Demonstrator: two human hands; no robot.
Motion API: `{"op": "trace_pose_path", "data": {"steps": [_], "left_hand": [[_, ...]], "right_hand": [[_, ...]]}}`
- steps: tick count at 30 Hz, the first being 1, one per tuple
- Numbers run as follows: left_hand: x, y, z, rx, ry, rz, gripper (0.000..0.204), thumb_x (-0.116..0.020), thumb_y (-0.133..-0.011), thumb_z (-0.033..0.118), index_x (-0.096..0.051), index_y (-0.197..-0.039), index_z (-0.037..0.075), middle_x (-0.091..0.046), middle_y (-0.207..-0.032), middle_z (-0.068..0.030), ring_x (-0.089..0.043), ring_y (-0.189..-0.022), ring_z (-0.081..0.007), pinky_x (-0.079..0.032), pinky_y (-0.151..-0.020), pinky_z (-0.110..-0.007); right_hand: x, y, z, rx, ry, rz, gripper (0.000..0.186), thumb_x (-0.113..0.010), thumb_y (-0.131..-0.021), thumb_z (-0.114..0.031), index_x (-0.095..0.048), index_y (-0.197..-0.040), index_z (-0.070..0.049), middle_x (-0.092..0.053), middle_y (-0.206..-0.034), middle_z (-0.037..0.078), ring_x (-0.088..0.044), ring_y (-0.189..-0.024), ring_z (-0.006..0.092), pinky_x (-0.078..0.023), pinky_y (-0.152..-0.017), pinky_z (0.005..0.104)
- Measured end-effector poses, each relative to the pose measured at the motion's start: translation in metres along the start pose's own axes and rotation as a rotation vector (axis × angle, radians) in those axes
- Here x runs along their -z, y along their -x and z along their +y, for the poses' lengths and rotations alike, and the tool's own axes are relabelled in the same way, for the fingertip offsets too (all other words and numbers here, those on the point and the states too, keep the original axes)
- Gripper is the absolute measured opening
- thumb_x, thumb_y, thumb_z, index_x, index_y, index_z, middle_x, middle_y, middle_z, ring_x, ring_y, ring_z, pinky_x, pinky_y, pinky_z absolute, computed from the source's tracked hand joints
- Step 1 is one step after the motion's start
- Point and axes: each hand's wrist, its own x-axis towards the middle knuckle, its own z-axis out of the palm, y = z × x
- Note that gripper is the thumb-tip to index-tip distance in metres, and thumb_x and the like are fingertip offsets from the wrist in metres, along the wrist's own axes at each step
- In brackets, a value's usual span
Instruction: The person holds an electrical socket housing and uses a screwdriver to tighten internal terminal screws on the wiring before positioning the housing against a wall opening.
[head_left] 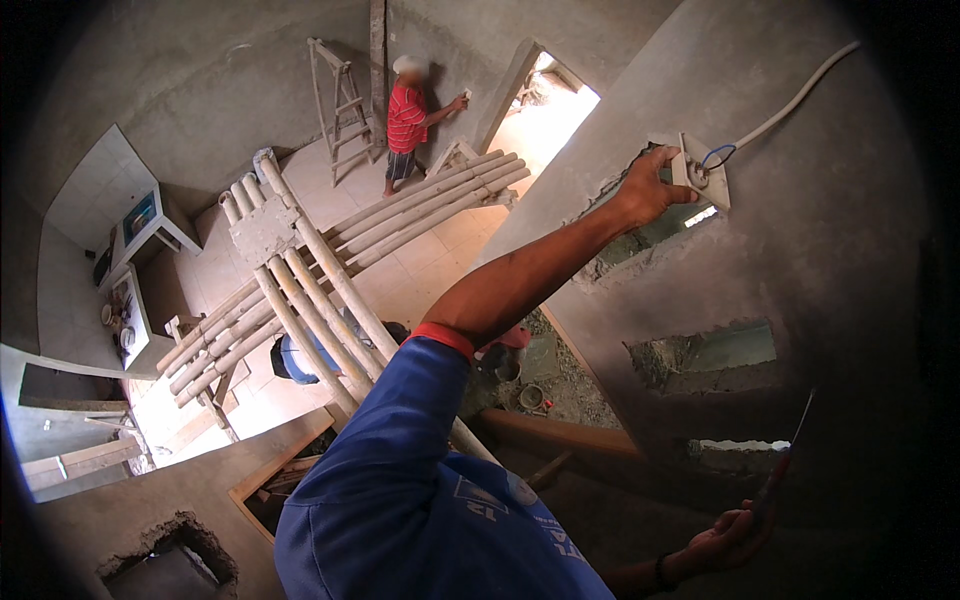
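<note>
At the upper right my left hand reaches up the grey wall, its thumb and fingers closed on the edge of a white square electrical fitting. Blue wire loops out of the fitting's exposed inner side, and a pale cable runs from it along the wall. My right hand, lower and in shade, is wrapped around the dark red handle of a screwdriver. Its thin metal shaft points upward, apart from the fitting.
Rough openings pierce the wall beside me. Bamboo poles lie across a scaffold below and to the left. Farther off, a person in a red striped shirt faces a wall near a wooden stepladder and a bright doorway. A bucket stands below.
</note>
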Motion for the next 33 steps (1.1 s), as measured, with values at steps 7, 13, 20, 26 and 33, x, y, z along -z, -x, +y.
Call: {"op": "trace_pose_path", "data": {"steps": [7, 13, 20, 26, 33], "left_hand": [[0.000, 0.002, 0.004, -0.009, -0.139, -0.032, 0.053, -0.075, -0.076, 0.000, -0.050, -0.122, -0.002, -0.060, -0.117, -0.0113, -0.060, -0.102, -0.0195, -0.048, -0.089, -0.031], [-0.001, 0.002, -0.009, -0.048, -0.145, -0.037, 0.050, -0.074, -0.077, 0.000, -0.051, -0.121, -0.001, -0.059, -0.116, -0.0098, -0.059, -0.103, -0.0192, -0.049, -0.088, -0.031], [0.000, 0.000, -0.008, -0.069, -0.174, -0.029, 0.050, -0.076, -0.076, 0.002, -0.053, -0.120, 0.000, -0.059, -0.115, -0.0087, -0.057, -0.108, -0.0196, -0.047, -0.091, -0.032], [-0.005, 0.006, 0.001, -0.026, -0.042, -0.042, 0.050, -0.079, -0.071, 0.002, -0.058, -0.116, 0.000, -0.063, -0.107, -0.0074, -0.056, -0.103, -0.0176, -0.042, -0.095, -0.030], [-0.005, 0.006, -0.003, -0.036, -0.024, -0.036, 0.050, -0.079, -0.071, 0.004, -0.058, -0.116, 0.000, -0.063, -0.107, -0.0075, -0.056, -0.103, -0.0172, -0.041, -0.095, -0.029]], "right_hand": [[-0.005, -0.003, 0.003, 0.050, -0.040, 0.021, 0.043, -0.063, -0.086, -0.019, -0.052, -0.123, 0.001, -0.060, -0.090, 0.009, -0.048, -0.059, 0.0096, -0.036, -0.050, 0.0190], [-0.014, 0.003, -0.009, 0.022, 0.068, 0.028, 0.044, -0.062, -0.087, -0.022, -0.052, -0.124, 0.000, -0.060, -0.089, 0.008, -0.048, -0.058, 0.0094, -0.036, -0.048, 0.0196], [-0.008, 0.001, 0.001, 0.053, 0.005, -0.003, 0.039, -0.061, -0.088, -0.019, -0.054, -0.122, 0.001, -0.061, -0.087, 0.008, -0.043, -0.054, 0.0063, -0.031, -0.046, 0.0189], [-0.003, 0.001, 0.003, 0.058, 0.005, -0.015, 0.036, -0.058, -0.087, -0.015, -0.055, -0.119, 0.001, -0.060, -0.086, 0.008, -0.042, -0.054, 0.0059, -0.032, -0.047, 0.0184], [-0.008, 0.003, -0.004, 0.054, 0.047, -0.014, 0.034, -0.056, -0.088, -0.016, -0.055, -0.117, 0.001, -0.059, -0.088, 0.008, -0.042, -0.056, 0.0064, -0.032, -0.047, 0.0176]]}}
